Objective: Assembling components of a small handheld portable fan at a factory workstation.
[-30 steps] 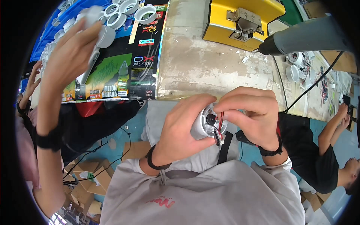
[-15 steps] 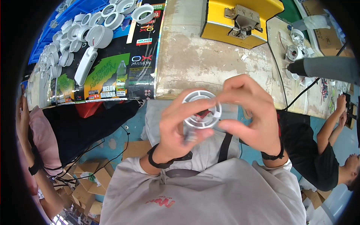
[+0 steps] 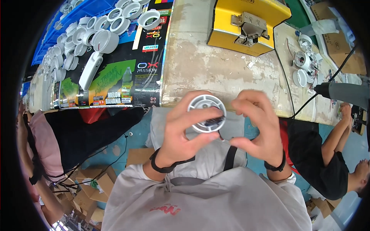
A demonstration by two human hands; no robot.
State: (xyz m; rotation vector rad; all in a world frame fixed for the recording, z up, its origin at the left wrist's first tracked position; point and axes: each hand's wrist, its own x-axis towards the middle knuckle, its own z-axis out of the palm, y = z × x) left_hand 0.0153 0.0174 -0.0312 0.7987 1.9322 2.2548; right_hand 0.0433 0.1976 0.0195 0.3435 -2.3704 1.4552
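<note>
The white round housing (image 3: pixel 203 104), from which a thin wire is hung, is held on the person's side of the yellow block (image 3: pixel 227 34), with its rim gripped between the thumb and fingers of the left hand (image 3: pixel 178 129). By the right hand (image 3: pixel 269 133), curved wide open just beside the housing, nothing is visibly held. White rings (image 3: pixel 106 41) are gathered left of the yellow block.

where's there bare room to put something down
The widest patch is the bench top, between the black printed sheet and the yellow fixture, dotted with scraps. A smaller one is on the sheet, right of the white oblong piece. Crowded: the sheet's upper left, with white rings, and the bench's right side, with white cups.
</note>
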